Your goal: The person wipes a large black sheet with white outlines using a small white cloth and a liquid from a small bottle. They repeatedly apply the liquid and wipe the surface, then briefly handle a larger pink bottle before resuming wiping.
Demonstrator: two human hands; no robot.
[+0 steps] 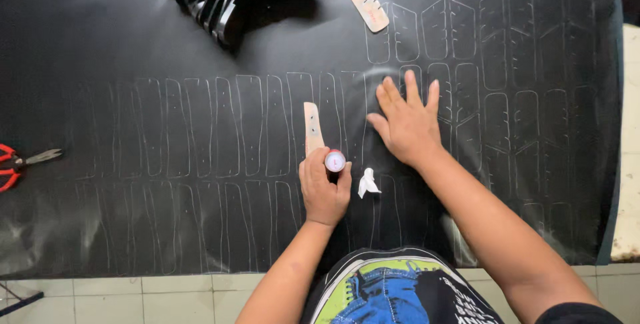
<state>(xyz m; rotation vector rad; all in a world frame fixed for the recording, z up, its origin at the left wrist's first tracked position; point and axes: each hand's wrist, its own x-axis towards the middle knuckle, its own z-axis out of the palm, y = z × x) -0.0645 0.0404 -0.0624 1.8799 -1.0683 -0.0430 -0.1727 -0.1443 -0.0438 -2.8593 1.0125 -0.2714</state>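
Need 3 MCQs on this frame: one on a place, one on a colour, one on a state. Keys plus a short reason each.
1. Where do the scissors lie?
A. at the left edge of the black sheet
B. under the right hand
C. on the stack of cut pieces

2. What colour are the scissors' handles?
A. blue
B. red
C. yellow

3. How is the right hand placed?
A. closed in a fist
B. lifted clear of the sheet
C. flat on the sheet, fingers spread

Answers:
1 A: the scissors sit far left on the sheet, away from both hands.
2 B: the handle loops are red.
3 C: the palm presses the sheet on the chalk-like outlines, while the left hand grips a small round-capped marker beside a tan template.
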